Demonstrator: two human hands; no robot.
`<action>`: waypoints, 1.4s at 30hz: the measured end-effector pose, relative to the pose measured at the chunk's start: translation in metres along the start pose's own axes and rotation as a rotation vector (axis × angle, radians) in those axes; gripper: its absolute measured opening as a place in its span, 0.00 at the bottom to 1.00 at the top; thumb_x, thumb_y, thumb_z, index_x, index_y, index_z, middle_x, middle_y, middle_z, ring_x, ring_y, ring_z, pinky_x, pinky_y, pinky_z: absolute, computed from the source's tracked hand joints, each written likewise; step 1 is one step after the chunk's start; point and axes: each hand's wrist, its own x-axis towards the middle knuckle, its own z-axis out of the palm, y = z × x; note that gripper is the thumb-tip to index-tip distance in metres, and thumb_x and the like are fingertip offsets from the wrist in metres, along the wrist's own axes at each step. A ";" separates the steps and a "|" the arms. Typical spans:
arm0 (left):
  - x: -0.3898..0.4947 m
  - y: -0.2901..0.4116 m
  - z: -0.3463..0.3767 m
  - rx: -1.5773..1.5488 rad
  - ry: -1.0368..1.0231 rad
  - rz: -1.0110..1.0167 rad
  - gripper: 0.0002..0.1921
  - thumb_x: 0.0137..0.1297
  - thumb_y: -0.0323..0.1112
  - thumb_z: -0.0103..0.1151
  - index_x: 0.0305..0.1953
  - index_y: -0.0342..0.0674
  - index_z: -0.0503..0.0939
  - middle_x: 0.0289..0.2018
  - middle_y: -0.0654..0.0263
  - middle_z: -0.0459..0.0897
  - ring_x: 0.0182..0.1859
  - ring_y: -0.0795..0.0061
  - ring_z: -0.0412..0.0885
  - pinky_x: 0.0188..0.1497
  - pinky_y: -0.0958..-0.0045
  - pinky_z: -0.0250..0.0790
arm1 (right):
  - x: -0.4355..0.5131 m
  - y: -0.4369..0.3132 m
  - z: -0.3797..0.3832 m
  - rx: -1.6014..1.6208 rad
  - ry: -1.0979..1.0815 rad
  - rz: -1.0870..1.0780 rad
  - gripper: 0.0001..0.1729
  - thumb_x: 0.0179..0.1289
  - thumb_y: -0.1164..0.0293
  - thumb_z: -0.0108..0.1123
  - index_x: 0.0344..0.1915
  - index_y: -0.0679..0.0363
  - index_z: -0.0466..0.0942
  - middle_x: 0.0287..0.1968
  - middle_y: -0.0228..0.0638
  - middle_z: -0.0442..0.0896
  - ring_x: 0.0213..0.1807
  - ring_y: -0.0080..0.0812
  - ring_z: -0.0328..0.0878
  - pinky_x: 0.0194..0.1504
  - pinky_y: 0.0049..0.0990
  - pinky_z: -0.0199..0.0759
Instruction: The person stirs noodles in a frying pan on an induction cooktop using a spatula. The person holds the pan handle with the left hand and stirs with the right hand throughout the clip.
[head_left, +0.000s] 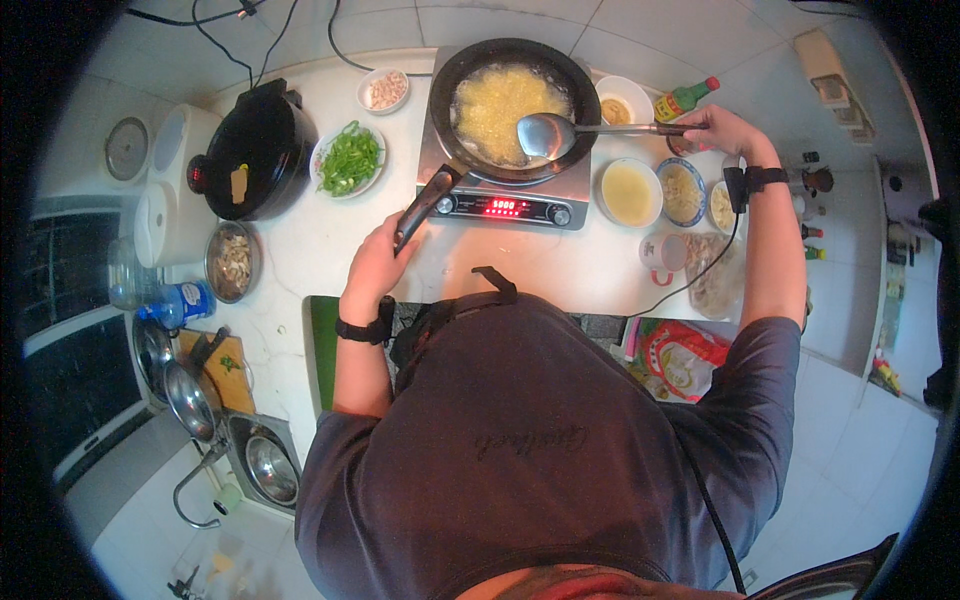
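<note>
My left hand grips the black handle of a dark wok. The wok sits on a steel induction cooker with a lit red display. Yellow, bubbling food, possibly egg, spreads over its bottom in liquid or oil. My right hand holds the end of a metal spatula, whose broad blade lies over the right part of the food. Whether the blade touches the food, I cannot tell.
Left of the cooker stand chopped green peppers, a bowl of diced pieces, a black pot and sliced mushrooms. On the right are a pale yellow bowl, a blue-rimmed bowl, a bottle and a mug.
</note>
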 end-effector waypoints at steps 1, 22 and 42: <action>0.000 0.000 0.000 0.000 0.000 -0.006 0.28 0.68 0.37 0.68 0.68 0.41 0.75 0.42 0.46 0.88 0.45 0.45 0.87 0.48 0.54 0.78 | 0.001 0.000 -0.001 0.044 -0.018 -0.010 0.16 0.74 0.75 0.62 0.58 0.59 0.87 0.31 0.22 0.85 0.31 0.18 0.75 0.35 0.24 0.71; -0.001 -0.002 0.001 0.007 0.003 -0.001 0.28 0.68 0.37 0.69 0.67 0.41 0.75 0.41 0.46 0.88 0.45 0.44 0.87 0.48 0.52 0.78 | 0.019 0.022 0.011 0.216 -0.159 -0.044 0.14 0.75 0.75 0.65 0.57 0.63 0.86 0.27 0.21 0.80 0.27 0.17 0.71 0.32 0.23 0.69; -0.001 -0.005 0.001 0.011 -0.003 0.002 0.27 0.68 0.38 0.69 0.66 0.40 0.76 0.43 0.45 0.88 0.47 0.43 0.87 0.50 0.52 0.79 | -0.011 -0.009 0.047 0.014 0.013 0.039 0.18 0.73 0.64 0.70 0.58 0.57 0.88 0.34 0.20 0.84 0.35 0.17 0.76 0.38 0.23 0.74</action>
